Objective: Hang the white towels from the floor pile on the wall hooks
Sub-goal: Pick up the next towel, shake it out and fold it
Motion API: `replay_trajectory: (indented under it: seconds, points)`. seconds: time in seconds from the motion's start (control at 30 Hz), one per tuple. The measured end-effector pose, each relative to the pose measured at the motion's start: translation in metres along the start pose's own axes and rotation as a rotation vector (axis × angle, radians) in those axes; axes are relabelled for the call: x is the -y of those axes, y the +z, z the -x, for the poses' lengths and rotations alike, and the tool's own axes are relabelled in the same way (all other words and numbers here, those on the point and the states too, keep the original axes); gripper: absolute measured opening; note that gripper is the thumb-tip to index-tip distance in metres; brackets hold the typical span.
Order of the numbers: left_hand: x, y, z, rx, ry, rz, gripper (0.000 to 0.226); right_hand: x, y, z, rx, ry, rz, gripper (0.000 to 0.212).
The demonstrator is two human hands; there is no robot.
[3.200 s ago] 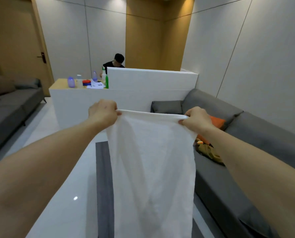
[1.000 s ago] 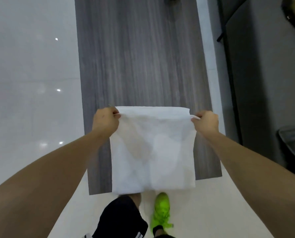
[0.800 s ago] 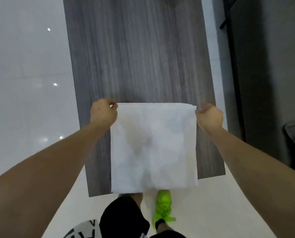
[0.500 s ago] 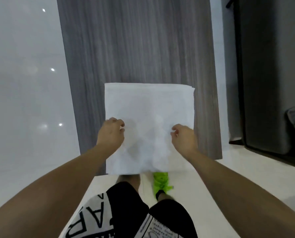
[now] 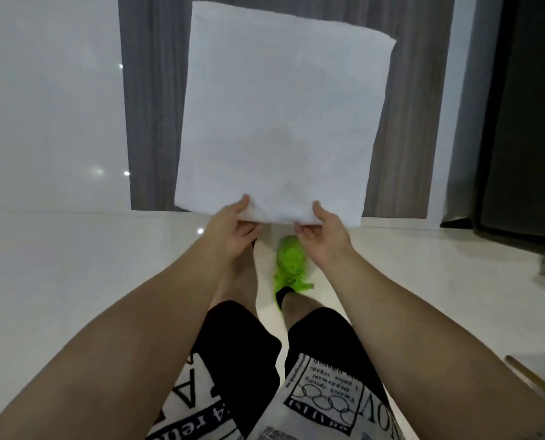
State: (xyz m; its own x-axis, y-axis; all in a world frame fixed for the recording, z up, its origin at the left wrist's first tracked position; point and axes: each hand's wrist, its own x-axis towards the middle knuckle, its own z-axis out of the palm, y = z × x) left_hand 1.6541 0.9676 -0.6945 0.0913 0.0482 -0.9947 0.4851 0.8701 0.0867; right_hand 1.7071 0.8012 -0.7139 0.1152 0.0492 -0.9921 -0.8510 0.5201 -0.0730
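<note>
Shiny pale floor (image 5: pixel 48 281) runs under a grey wood-look strip (image 5: pixel 150 90) at the far side. A folded white towel (image 5: pixel 280 115) is held out flat above it. The left hand (image 5: pixel 233 230) and right hand (image 5: pixel 322 230) each pinch its near edge, thumbs on top. Only that edge is in their grip, so the far part could droop and the folds slip open. No hooks show.

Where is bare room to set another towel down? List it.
Free: the grey wood strips either side of the white towel, and the glossy white floor to its left. Crowded: the near towel edge, pinched by the left hand and right hand, above the green shoe.
</note>
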Motion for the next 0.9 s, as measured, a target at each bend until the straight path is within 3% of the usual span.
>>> replay_trajectory:
  seconds: [0.17, 0.43, 0.53, 0.67, 0.8, 0.9]
  points:
    - [-0.004, 0.004, 0.054, -0.121, 0.076, -0.096, 0.010, 0.016, 0.001, 0.058, -0.063, -0.056, 0.121, 0.036]
    - [-0.084, 0.036, 0.231, -0.208, 0.647, 0.029, 0.040, 0.044, 0.119, 0.230, 0.133, -0.366, 0.172, 0.036]
    - [-0.122, 0.026, 0.315, -0.295, 0.942, -0.101, 0.026, 0.041, 0.173, 0.310, 0.299, -0.459, 0.212, 0.031]
    - [-0.152, -0.023, 0.409, -0.347, 1.201, -0.293, 0.030, 0.005, 0.221, 0.407, 0.449, -0.550, 0.279, 0.023]
    - [-0.162, -0.111, 0.491, -0.570, 1.491, -0.439, 0.019, -0.065, 0.241, 0.495, 0.625, -0.604, 0.328, 0.024]
    - [-0.166, -0.163, 0.536, -0.702, 1.603, -0.453, 0.005, -0.105, 0.253, 0.542, 0.721, -0.621, 0.409, 0.026]
